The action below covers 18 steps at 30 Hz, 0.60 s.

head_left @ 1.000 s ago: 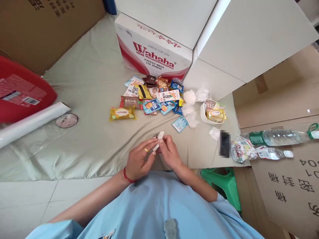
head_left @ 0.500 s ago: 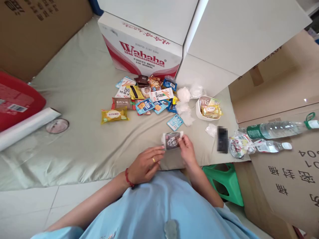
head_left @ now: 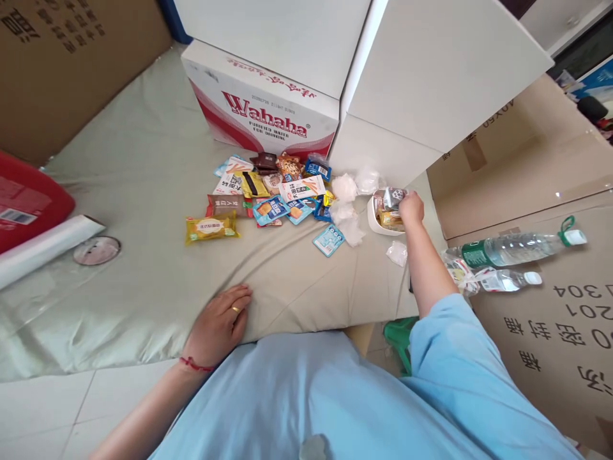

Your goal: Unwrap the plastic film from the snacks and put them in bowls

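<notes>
My right hand (head_left: 412,207) grips a dark wrapped snack packet (head_left: 393,197) at the white bowl (head_left: 387,230), at its upper right side. Inside the bowl lie other snack packets, one of them a yellow packet (head_left: 390,220). My left hand (head_left: 221,319) rests flat on the cloth by the near edge, fingers stretched out and nothing in them. A pile of wrapped snacks lies beyond it, with a yellow snack packet (head_left: 211,227) and a light blue packet (head_left: 328,240) at its near side.
Crumpled clear plastic bags (head_left: 345,207) lie left of the bowl, and a small clear bag (head_left: 397,253) in front of it. A Wahaha carton (head_left: 268,115) stands behind the snacks. At the right lie two bottles, including a large water bottle (head_left: 522,248). A green stool (head_left: 397,338) stands below.
My right hand has carried the dark packet away to the right, up to the white bowl. My left hand has let go of it and moved left, down onto the cloth.
</notes>
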Each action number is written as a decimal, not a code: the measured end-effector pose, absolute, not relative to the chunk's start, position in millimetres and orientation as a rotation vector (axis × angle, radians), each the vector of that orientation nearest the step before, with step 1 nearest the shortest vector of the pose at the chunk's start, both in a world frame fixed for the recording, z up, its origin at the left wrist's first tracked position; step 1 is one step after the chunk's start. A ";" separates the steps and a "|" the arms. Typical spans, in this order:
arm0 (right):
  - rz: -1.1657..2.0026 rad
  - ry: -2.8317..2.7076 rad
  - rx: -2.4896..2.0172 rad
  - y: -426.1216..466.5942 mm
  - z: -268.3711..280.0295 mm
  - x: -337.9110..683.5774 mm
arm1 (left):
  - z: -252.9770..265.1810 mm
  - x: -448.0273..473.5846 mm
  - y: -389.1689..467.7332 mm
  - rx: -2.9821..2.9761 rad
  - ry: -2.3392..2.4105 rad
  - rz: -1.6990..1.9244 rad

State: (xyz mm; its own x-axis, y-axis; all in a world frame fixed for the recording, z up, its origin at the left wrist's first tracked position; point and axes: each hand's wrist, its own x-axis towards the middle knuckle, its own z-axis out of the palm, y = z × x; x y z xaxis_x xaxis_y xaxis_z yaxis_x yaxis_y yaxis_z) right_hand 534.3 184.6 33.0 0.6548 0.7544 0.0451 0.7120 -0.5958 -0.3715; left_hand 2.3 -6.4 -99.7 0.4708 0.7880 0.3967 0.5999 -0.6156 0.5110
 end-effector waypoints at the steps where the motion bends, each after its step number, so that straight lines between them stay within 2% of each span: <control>1: 0.105 -1.152 -2.561 187.2 28.2 531.0 | -99.6 3.9 -6.3 2.432 1.178 0.894; 5: -0.084 -1.175 -2.684 196.3 20.9 532.8 | -100.4 5.3 -6.3 2.417 1.178 0.911; 13: -0.011 -1.253 -2.781 195.1 48.2 548.6 | -101.6 3.6 -7.4 2.381 1.154 0.917; 18: -0.457 -1.506 -2.464 160.7 67.5 508.6 | -101.1 4.2 -7.4 2.394 1.161 0.930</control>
